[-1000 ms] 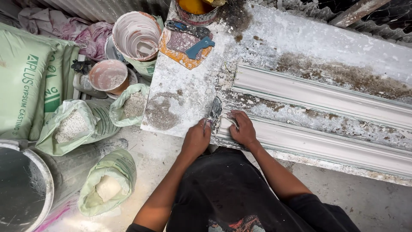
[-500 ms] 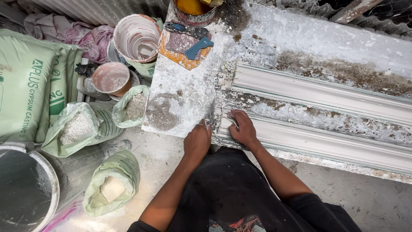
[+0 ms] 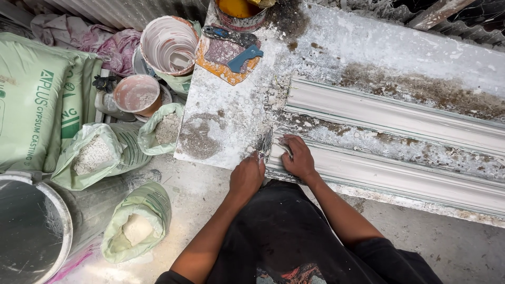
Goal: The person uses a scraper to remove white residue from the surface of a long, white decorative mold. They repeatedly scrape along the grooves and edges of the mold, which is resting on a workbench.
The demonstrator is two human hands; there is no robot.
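A worker's left hand gripped a small scraper at the end of a white plaster moulding on the workbench, right hand pressed flat beside it; trimming appeared underway, calling for a steady stroke.

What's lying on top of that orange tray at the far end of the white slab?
On the flat orange tray lie a blue-handled scraper and a dark tool with a blue patch, over a greyish smear. The tray surface beneath them is hidden.
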